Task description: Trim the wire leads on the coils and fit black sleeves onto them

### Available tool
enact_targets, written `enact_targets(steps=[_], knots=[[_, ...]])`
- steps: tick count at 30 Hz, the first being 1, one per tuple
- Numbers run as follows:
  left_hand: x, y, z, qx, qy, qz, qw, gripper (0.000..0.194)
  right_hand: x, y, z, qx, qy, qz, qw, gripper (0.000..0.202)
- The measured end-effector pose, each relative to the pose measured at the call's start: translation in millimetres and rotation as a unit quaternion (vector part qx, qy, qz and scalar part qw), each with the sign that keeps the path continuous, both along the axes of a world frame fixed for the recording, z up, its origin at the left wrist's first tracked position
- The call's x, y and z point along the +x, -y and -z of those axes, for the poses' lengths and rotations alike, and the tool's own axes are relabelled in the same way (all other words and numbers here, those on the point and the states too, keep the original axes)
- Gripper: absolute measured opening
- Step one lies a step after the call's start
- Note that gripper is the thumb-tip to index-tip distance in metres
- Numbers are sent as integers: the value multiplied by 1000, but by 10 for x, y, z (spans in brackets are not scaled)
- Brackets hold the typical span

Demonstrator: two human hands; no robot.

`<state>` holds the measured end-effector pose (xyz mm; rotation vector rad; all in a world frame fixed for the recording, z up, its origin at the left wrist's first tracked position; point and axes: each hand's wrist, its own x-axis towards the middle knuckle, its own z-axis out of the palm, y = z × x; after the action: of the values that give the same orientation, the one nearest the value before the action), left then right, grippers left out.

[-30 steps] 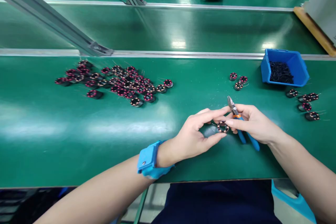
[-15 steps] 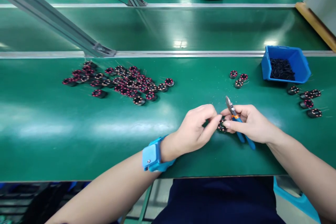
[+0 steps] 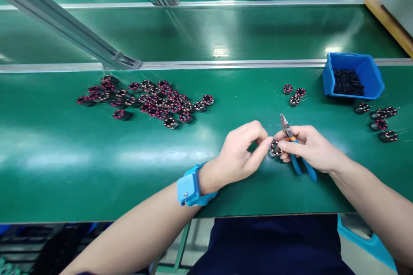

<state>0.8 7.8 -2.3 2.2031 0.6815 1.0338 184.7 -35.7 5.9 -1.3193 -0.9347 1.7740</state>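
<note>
My right hand (image 3: 306, 148) has a small ring-shaped motor stator (image 3: 275, 149) with copper windings between its thumb and fingers. Diagonal cutters (image 3: 295, 161) with blue and orange handles lie in the same hand, jaws pointing away from me. My left hand (image 3: 247, 150) is closed in a pinch at the stator's left rim. Whatever sits between its fingertips is too small to make out. A blue strap with a square box (image 3: 189, 188) is round my left wrist. Beyond my hands are three wound stators (image 3: 294, 95) standing close together.
A large spread of wound stators (image 3: 161, 103) covers the left back of the green bench (image 3: 112, 180). At the right stand a blue bin (image 3: 374, 79) of short black pieces (image 3: 347, 82) and several more stators (image 3: 379, 124). A metal post (image 3: 64, 21) slants across the left.
Both hands have shifted slightly right and away from me with the stator. The stator has tilted, so more of its open ring shows. The cutters stay in my right hand.
</note>
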Motion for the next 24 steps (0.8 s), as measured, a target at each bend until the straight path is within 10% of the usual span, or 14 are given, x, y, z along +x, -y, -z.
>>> enact_targets(steps=[4,10,16,24], knots=[[-92,-36,-2,-45,79,-97,991,18,9,-9,-9,1,-2,16,1000,27],[20,5,-22,-75,-31,7,997,20,-12,-4,-37,2,-4,7,1000,24],[-38,-107,-4,-139,138,-157,968,30,-9,-4,-17,-8,-15,14,1000,23],[82,18,-2,-386,120,-44,914,30,-11,-24,51,-24,-31,37,999,25]])
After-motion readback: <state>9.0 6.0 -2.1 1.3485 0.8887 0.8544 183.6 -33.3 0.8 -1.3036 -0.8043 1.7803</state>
